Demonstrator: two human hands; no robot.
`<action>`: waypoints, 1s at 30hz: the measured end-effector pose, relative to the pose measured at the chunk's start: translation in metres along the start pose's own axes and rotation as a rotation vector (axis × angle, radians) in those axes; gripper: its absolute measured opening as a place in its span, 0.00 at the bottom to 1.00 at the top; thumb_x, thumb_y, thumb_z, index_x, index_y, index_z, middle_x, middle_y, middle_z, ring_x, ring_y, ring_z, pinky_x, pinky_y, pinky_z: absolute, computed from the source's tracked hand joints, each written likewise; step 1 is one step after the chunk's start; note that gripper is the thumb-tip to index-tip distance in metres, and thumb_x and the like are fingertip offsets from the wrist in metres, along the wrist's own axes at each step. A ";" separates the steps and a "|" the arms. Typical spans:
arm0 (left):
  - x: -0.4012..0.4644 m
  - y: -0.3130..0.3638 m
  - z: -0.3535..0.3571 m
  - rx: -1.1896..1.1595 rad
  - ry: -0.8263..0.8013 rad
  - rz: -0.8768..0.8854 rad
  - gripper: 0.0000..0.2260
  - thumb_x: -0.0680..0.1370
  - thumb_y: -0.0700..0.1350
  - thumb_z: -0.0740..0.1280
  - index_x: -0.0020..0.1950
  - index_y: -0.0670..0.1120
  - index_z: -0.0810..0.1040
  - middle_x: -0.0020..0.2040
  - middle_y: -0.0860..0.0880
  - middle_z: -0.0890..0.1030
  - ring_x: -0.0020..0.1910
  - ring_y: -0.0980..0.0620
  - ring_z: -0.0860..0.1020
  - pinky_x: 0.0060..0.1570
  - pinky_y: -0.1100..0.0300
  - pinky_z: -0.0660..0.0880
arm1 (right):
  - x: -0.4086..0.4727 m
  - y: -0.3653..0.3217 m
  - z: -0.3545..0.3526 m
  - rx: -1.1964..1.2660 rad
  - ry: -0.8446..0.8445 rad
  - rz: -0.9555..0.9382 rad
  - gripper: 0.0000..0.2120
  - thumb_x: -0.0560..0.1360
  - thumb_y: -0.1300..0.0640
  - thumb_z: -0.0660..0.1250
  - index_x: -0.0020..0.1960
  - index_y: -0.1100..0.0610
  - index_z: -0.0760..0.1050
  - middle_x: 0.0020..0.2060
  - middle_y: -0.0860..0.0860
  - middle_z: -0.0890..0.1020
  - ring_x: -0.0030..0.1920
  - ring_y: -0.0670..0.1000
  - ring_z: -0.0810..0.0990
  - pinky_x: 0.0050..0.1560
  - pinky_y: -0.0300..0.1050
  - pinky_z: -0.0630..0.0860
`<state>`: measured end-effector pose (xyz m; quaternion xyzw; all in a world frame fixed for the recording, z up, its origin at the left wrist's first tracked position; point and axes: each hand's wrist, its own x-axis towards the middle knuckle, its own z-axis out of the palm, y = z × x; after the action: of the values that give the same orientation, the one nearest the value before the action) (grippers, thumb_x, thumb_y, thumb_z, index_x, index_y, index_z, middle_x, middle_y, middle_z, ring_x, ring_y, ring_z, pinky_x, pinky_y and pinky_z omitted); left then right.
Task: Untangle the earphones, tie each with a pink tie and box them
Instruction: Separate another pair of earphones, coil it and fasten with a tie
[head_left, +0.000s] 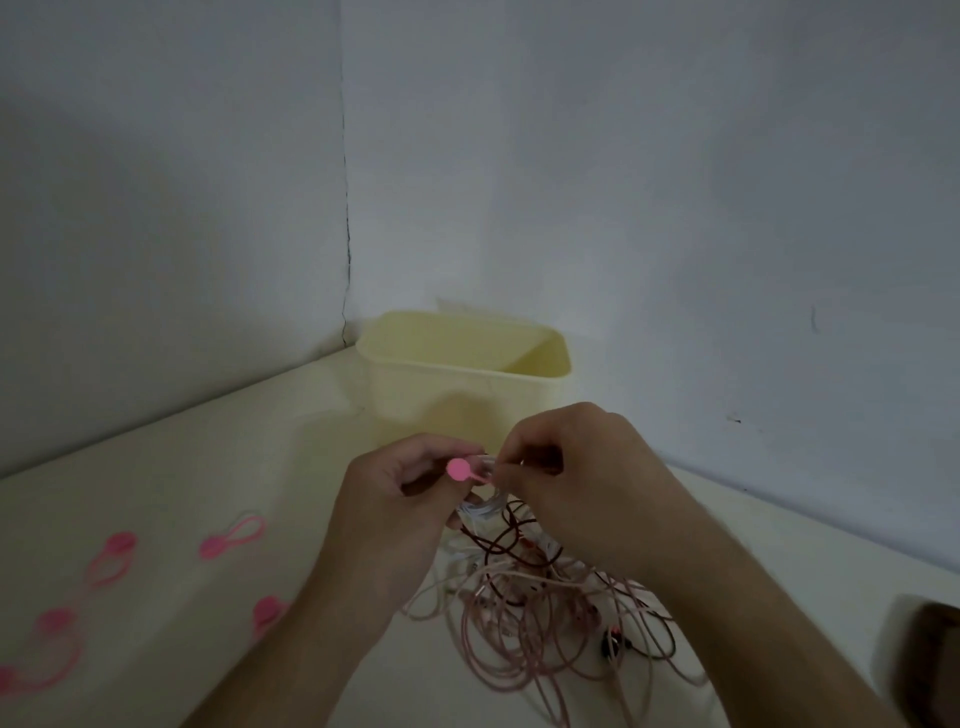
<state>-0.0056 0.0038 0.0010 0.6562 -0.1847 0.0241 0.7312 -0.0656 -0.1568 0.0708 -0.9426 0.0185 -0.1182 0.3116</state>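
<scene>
Tangled pink and dark red earphones (545, 613) lie heaped on the pale bench (208, 493) between the person's forearms, some loops hidden under the wrists. Above the heap, the left hand (400, 509) curls its fingers round a small coiled white bundle (480, 506), and a pink tie (460, 469) shows its round end at that thumb. Close against it, the right hand (582, 478) pinches the tie's other end. More pink ties (231, 538) lie spread on the bench at left. Just behind the hands stands an open pale yellow box (462, 374), in the corner by the wall.
</scene>
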 end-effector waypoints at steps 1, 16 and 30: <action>0.000 0.000 0.000 -0.003 -0.002 -0.003 0.08 0.78 0.34 0.73 0.47 0.47 0.88 0.42 0.48 0.89 0.38 0.54 0.84 0.34 0.64 0.77 | 0.000 0.000 -0.001 0.008 0.009 0.006 0.10 0.78 0.48 0.75 0.39 0.48 0.84 0.26 0.39 0.77 0.29 0.40 0.75 0.30 0.32 0.70; -0.003 -0.003 0.005 0.084 -0.044 0.053 0.08 0.78 0.36 0.73 0.48 0.49 0.88 0.40 0.49 0.88 0.39 0.50 0.86 0.40 0.59 0.80 | -0.006 0.001 0.008 -0.117 0.136 0.021 0.13 0.70 0.43 0.79 0.39 0.49 0.79 0.32 0.42 0.77 0.34 0.40 0.77 0.31 0.33 0.70; -0.002 -0.006 0.005 0.154 -0.063 0.084 0.10 0.78 0.36 0.74 0.47 0.51 0.88 0.42 0.53 0.89 0.37 0.53 0.85 0.36 0.63 0.76 | -0.004 0.005 0.019 -0.282 0.132 -0.003 0.10 0.76 0.44 0.72 0.42 0.47 0.74 0.42 0.43 0.80 0.43 0.48 0.81 0.44 0.52 0.83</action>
<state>-0.0075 -0.0017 -0.0049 0.7025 -0.2325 0.0483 0.6709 -0.0649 -0.1488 0.0522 -0.9673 0.0541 -0.1764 0.1743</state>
